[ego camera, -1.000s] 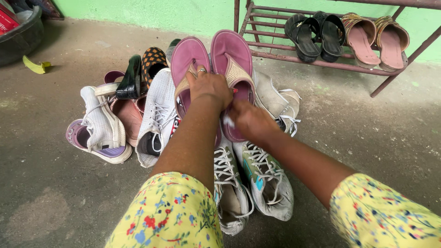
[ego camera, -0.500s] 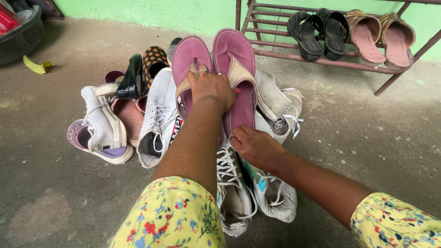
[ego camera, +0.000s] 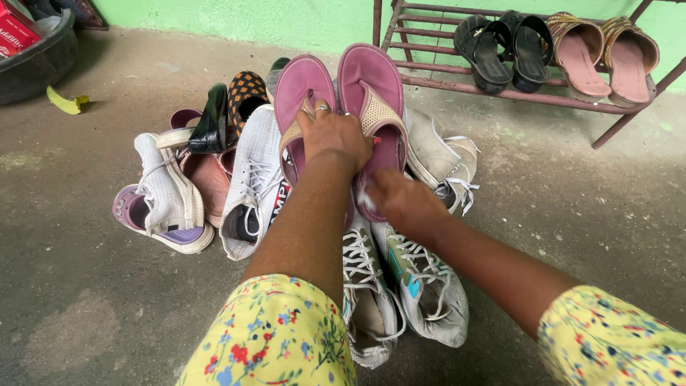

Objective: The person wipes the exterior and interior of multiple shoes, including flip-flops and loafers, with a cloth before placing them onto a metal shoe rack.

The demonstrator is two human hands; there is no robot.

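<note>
We are gripping a pair of pink sandals with our left hand, fingers closed over the straps of both, holding them side by side and tilted up above the heap of shoes on the concrete floor; our right hand is pressing against the heel end of the right-hand sandal, fingers curled with something small and white at the fingertips, though we cannot tell whether it is truly clenched on it; the sandals are hanging over the middle of the heap, just in front of the metal rack. Beneath our arms two white laced sneakers are lying side by side; to the left a white knit sneaker is leaning beside a white and purple shoe; a black heeled shoe and an orange-dotted shoe are sitting behind them. On the rack black sandals and pink and gold sandals are resting in pairs.
</note>
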